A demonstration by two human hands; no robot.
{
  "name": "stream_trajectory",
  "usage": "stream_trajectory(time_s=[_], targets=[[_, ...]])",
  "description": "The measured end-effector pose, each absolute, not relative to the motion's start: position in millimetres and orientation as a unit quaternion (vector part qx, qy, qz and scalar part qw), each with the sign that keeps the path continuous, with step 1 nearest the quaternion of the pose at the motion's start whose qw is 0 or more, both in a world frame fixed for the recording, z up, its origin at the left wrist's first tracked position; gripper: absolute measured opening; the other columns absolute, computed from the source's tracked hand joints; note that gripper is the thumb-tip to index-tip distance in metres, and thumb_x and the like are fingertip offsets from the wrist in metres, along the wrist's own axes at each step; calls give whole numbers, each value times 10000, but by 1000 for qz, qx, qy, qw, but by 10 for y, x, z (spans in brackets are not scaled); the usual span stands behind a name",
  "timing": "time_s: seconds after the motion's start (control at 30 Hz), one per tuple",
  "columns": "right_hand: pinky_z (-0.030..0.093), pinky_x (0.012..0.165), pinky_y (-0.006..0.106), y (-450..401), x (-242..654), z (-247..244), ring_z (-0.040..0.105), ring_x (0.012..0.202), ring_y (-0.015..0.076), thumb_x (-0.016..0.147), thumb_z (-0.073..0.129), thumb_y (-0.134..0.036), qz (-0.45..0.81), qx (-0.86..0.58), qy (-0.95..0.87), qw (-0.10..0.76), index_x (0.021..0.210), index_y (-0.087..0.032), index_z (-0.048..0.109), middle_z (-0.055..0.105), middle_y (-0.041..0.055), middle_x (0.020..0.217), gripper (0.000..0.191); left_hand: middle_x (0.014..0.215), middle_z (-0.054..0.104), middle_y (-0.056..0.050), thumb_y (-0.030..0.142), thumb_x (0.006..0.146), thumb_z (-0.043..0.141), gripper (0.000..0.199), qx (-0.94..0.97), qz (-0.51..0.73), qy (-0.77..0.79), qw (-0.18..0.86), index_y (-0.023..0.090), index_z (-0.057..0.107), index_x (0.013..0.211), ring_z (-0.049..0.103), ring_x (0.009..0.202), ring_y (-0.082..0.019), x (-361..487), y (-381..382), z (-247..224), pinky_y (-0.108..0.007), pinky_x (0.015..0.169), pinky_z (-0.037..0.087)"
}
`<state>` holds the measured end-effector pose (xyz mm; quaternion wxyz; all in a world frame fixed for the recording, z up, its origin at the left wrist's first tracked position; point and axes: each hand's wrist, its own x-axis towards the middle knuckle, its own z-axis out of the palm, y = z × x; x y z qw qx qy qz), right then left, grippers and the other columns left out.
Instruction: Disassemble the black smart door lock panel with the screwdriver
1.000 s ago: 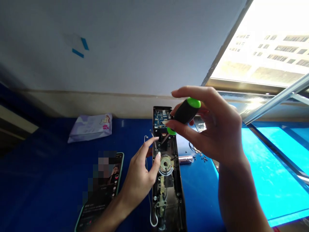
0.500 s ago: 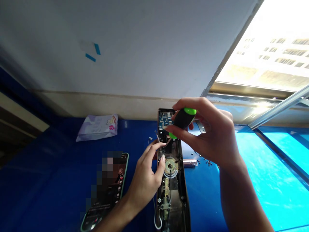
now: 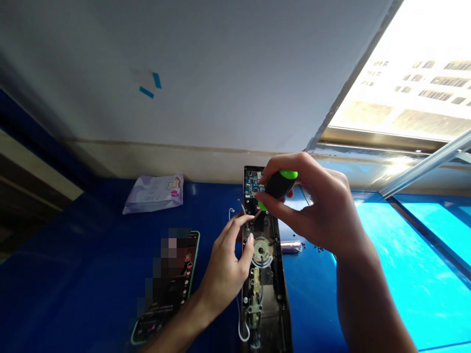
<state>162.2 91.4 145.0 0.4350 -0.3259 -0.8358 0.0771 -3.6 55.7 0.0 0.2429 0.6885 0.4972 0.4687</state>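
Observation:
A long dark electronic door lock (image 3: 270, 306), its inside exposed, stands lengthwise before me. It shows a blue circuit board (image 3: 253, 185) at the far end and a round metal disc (image 3: 262, 251) midway. My right hand (image 3: 316, 206) grips a black and green screwdriver (image 3: 276, 189), tilted with its shaft down into the lock below the board. My left hand (image 3: 230, 257) holds the lock's left edge, thumb over the rim beside the disc. Its index fingertip lies by the screwdriver's tip, hiding the contact point. White wires (image 3: 242, 328) hang along the left side.
A phone (image 3: 172, 284) with a lit screen lies left on the blue table (image 3: 91, 264). Behind it is a lilac packet (image 3: 154, 193) near the wall. Right of the lock are a clear-wrapped pinkish packet (image 3: 292, 246) and several small screws (image 3: 318, 248). A window is at right.
The view has shifted slightly, so table things appear a little farther right. The screwdriver stays in the same part of the lock, and both hands keep their holds.

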Motion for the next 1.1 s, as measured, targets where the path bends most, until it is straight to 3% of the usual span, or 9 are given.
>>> stream_trajectory(time_s=[0.1, 0.23, 0.37, 0.5, 0.67, 0.73, 0.83, 0.97, 1.1], targets=[[493, 575, 290, 888, 1555, 1433, 525, 593, 111, 925, 709, -239, 24, -382, -811, 443, 917, -264, 614, 614, -48, 735, 99, 1394, 707, -89, 202, 1004, 568, 343, 682, 471, 496, 258, 249, 604, 1343, 690, 1289, -251, -27, 551, -4, -435, 1109, 576], [414, 527, 295, 884, 1443, 1386, 410, 524, 110, 948, 735, -427, -59, -439, -754, 486, 731, -262, 562, 504, -59, 600, 323, 1421, 696, -92, 209, 1018, 566, 449, 667, 481, 492, 287, 263, 515, 1461, 717, 1251, -237, -17, 537, -24, -407, 1068, 609], [490, 606, 273, 880, 1445, 1418, 577, 615, 106, 1022, 605, -267, 26, -364, -812, 456, 1044, -257, 677, 681, -32, 793, 76, 1391, 714, -91, 206, 1026, 567, 487, 661, 490, 482, 301, 278, 472, 1498, 750, 1173, -219, -18, 534, -69, -387, 1033, 624], [536, 815, 260, 854, 1509, 1480, 685, 922, 121, 958, 542, -95, 105, -309, -848, 418, 1274, -204, 621, 743, 12, 1088, 343, 1410, 698, -98, 215, 1025, 571, 467, 651, 495, 472, 329, 278, 487, 1480, 732, 1208, -234, -14, 538, -100, -398, 1045, 614], [430, 597, 261, 850, 1490, 1456, 484, 618, 81, 940, 702, -234, 10, -359, -815, 455, 915, -193, 677, 633, -50, 743, 54, 1424, 686, -84, 237, 1023, 583, 456, 632, 503, 473, 353, 298, 505, 1468, 717, 1231, -235, -6, 535, -99, -388, 1059, 598], [384, 541, 258, 855, 1490, 1446, 390, 556, 71, 946, 754, -355, -20, -377, -797, 471, 793, -201, 654, 542, -77, 631, 239, 1411, 694, -74, 248, 1022, 587, 447, 632, 501, 479, 345, 299, 515, 1460, 733, 1183, -220, -6, 533, -93, -385, 1066, 593], [460, 612, 228, 841, 1539, 1470, 519, 628, 65, 1004, 679, -284, 17, -366, -817, 445, 981, -196, 713, 676, -51, 776, 97, 1397, 703, -69, 245, 1017, 590, 446, 632, 499, 483, 342, 292, 526, 1456, 747, 1125, -203, -5, 529, -86, -378, 1070, 588], [530, 772, 250, 805, 1622, 1532, 669, 902, 106, 927, 571, -57, 66, -333, -853, 396, 1367, -145, 629, 731, 22, 1093, 453, 1405, 699, -59, 250, 1015, 602, 461, 628, 502, 480, 351, 304, 521, 1466, 736, 1148, -197, 3, 524, -87, -361, 1072, 584], [505, 698, 286, 818, 1625, 1540, 615, 758, 107, 917, 637, -123, 43, -364, -834, 412, 1229, -157, 706, 730, 3, 959, 321, 1390, 709, -59, 250, 1010, 607, 456, 626, 502, 484, 350, 296, 531, 1457, 750, 1111, -191, 5, 527, -85, -352, 1062, 590]])
